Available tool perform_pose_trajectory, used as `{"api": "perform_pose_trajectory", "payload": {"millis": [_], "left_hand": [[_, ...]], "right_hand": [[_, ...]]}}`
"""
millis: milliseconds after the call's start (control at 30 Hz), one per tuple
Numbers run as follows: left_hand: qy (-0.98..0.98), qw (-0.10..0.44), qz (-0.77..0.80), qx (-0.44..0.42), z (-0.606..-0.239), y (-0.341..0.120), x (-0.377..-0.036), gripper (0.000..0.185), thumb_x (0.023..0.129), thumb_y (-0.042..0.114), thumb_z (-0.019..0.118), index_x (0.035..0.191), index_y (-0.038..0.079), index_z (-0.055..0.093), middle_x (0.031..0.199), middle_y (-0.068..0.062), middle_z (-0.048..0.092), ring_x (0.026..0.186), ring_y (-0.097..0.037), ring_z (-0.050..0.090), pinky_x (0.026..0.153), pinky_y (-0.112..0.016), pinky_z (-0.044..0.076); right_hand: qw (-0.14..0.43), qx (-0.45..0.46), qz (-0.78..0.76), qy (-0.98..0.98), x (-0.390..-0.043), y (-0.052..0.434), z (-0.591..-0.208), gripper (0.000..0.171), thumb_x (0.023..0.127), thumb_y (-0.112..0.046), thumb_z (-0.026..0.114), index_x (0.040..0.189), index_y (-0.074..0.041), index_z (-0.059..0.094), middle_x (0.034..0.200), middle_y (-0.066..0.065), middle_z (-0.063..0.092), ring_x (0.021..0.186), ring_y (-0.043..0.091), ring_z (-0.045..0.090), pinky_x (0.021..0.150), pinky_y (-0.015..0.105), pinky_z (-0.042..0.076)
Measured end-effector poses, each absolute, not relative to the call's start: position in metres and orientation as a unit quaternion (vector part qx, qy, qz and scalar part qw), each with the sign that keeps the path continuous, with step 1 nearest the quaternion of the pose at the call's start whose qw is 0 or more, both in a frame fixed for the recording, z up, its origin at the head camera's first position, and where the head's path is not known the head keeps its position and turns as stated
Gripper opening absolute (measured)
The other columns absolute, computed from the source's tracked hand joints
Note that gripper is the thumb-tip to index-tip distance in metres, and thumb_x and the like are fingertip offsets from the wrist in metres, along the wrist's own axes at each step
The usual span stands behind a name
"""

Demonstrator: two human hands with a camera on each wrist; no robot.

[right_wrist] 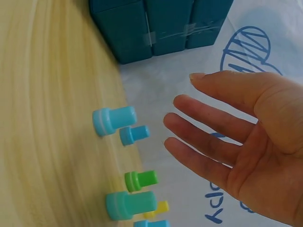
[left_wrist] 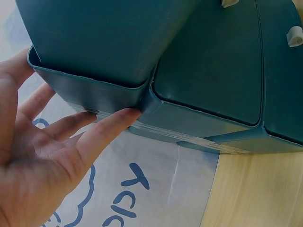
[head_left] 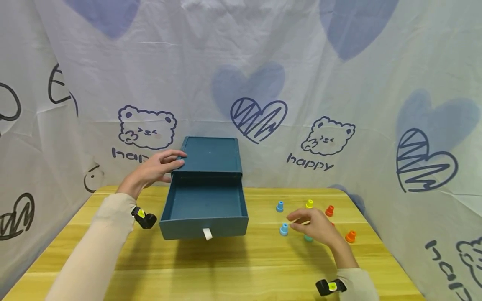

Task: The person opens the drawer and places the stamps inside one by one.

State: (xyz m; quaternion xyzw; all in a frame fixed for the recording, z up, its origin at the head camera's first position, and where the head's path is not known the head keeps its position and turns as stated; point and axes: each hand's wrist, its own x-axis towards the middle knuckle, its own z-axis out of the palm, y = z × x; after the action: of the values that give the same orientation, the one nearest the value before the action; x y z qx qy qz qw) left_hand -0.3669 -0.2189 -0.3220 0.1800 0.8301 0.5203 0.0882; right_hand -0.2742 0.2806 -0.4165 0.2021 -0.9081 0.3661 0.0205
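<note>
A dark teal drawer unit (head_left: 211,154) stands at the back of the table, with its top drawer (head_left: 205,202) pulled out and nothing lying in it. My left hand (head_left: 158,167) rests against the unit's upper left edge. In the left wrist view its straight, spread fingers (left_wrist: 111,127) touch the side wall. My right hand (head_left: 314,223) hovers over several small stepped plastic pegs, its fingers relaxed and holding nothing. Nearest to its fingertips is a light blue peg (head_left: 284,229); a teal peg (right_wrist: 130,205) is partly hidden under the hand in the head view.
Further pegs stand around: blue (head_left: 280,206), yellow (head_left: 309,204), red (head_left: 329,210), orange (head_left: 350,236) and green (right_wrist: 141,180). A white pull tab (head_left: 207,233) hangs on the drawer front. A printed cloth (head_left: 256,167) hangs behind the wooden table (head_left: 211,276) and along its sides.
</note>
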Motion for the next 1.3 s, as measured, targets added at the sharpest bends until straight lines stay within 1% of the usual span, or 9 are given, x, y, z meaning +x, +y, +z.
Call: {"api": "perform_pose_trajectory", "payload": {"millis": [233,367,500,700,1033,1167,1300], "left_hand": [[0.83,0.083,0.521,0.179,-0.324,-0.219,-0.367,0.062,0.105,0.043,0.059,0.155,0.013,0.04,0.17,-0.021,0.026,0.154,-0.048,0.027,0.114,-0.071,0.038],[0.829,0.082,0.523,0.179,-0.325,-0.218,-0.367,0.061,0.105,0.044,0.058,0.155,0.012,0.04,0.17,-0.02,0.026,0.155,-0.048,0.027,0.114,-0.071,0.038],[0.829,0.084,0.524,0.179,-0.326,-0.217,-0.368,0.061,0.105,0.044,0.058,0.155,0.012,0.041,0.17,-0.02,0.026,0.154,-0.047,0.027,0.114,-0.071,0.038],[0.832,0.083,0.519,0.178,-0.325,-0.218,-0.367,0.062,0.105,0.045,0.057,0.155,0.013,0.04,0.17,-0.02,0.026,0.154,-0.048,0.027,0.114,-0.071,0.038],[0.83,0.083,0.521,0.181,-0.325,-0.217,-0.369,0.062,0.105,0.044,0.058,0.155,0.012,0.04,0.169,-0.021,0.026,0.154,-0.049,0.027,0.115,-0.072,0.036],[0.833,0.083,0.517,0.18,-0.325,-0.217,-0.367,0.062,0.105,0.044,0.057,0.156,0.013,0.04,0.17,-0.021,0.026,0.154,-0.048,0.027,0.114,-0.071,0.038],[0.837,0.08,0.512,0.178,-0.324,-0.218,-0.365,0.062,0.105,0.045,0.057,0.156,0.013,0.039,0.169,-0.021,0.026,0.154,-0.049,0.028,0.114,-0.07,0.039]], "right_hand": [[0.036,0.189,0.37,-0.909,-0.279,0.279,-0.426,0.019,0.093,-0.005,0.074,0.111,-0.003,0.076,0.113,0.022,0.075,0.095,0.027,0.076,0.078,0.024,0.062],[0.039,0.177,0.363,-0.914,-0.282,0.276,-0.433,0.02,0.092,-0.003,0.075,0.112,0.0,0.075,0.113,0.021,0.076,0.095,0.027,0.076,0.082,0.033,0.063],[0.047,0.155,0.361,-0.918,-0.283,0.275,-0.437,0.02,0.09,-0.002,0.075,0.11,-0.002,0.076,0.113,0.019,0.076,0.095,0.026,0.076,0.083,0.039,0.064],[0.066,0.139,0.358,-0.921,-0.284,0.275,-0.439,0.018,0.091,-0.001,0.075,0.108,-0.005,0.078,0.111,0.019,0.077,0.095,0.026,0.076,0.082,0.038,0.064],[0.077,0.147,0.346,-0.923,-0.286,0.272,-0.444,0.017,0.09,0.001,0.075,0.107,0.0,0.077,0.108,0.018,0.078,0.093,0.03,0.077,0.08,0.04,0.065],[0.073,0.134,0.347,-0.926,-0.287,0.27,-0.448,0.018,0.089,0.002,0.075,0.107,0.0,0.077,0.109,0.016,0.078,0.093,0.029,0.076,0.082,0.041,0.064],[0.082,0.122,0.34,-0.929,-0.288,0.268,-0.453,0.018,0.088,0.003,0.075,0.106,-0.001,0.077,0.107,0.014,0.078,0.091,0.027,0.077,0.081,0.041,0.064]]}}
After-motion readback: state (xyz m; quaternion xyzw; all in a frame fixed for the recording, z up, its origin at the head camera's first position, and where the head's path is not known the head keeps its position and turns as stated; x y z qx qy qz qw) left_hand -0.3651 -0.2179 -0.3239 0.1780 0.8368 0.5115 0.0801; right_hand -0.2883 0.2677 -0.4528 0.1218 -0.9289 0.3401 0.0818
